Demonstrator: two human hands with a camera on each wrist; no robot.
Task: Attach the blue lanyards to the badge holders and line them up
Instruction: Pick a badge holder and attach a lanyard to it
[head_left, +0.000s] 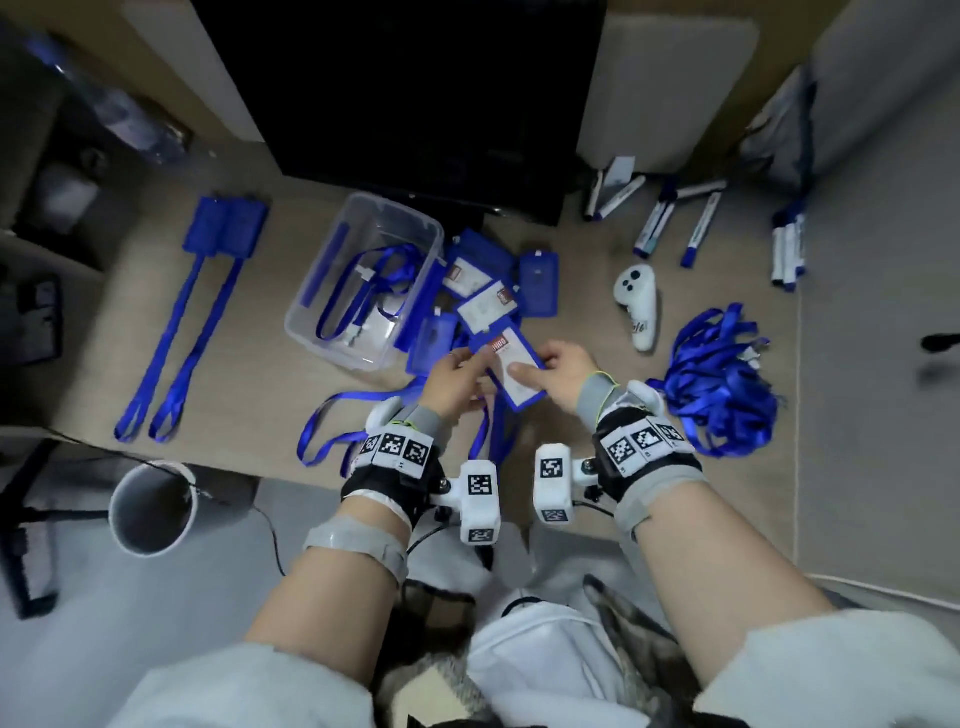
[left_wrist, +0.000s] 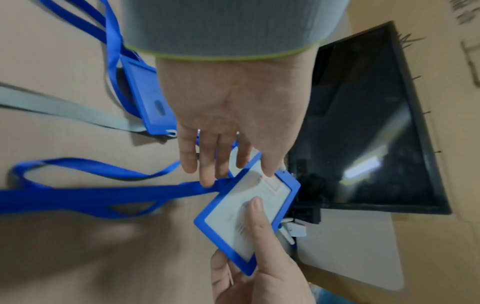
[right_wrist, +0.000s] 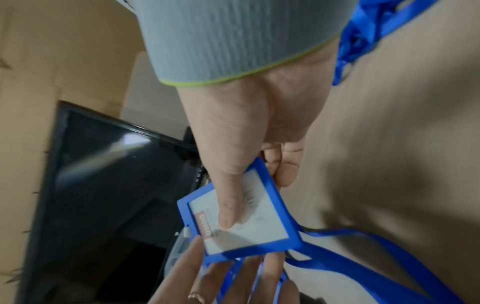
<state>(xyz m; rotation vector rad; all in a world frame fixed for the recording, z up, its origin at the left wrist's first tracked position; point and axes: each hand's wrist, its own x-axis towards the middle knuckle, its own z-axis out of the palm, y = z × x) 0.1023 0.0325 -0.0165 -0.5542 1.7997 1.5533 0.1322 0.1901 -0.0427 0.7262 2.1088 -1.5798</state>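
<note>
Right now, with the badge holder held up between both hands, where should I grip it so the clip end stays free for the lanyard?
Grip the badge holder by its lower half, thumb flat on the white card face and fingers behind, coming from the near right as the right hand does. The flat, rigid frame suits that pinch, and it probably leaves the far end open for the left hand and the lanyard.

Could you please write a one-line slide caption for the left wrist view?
Both hands hold a blue badge holder above the desk, right thumb on its card, blue lanyards trailing left.
</note>
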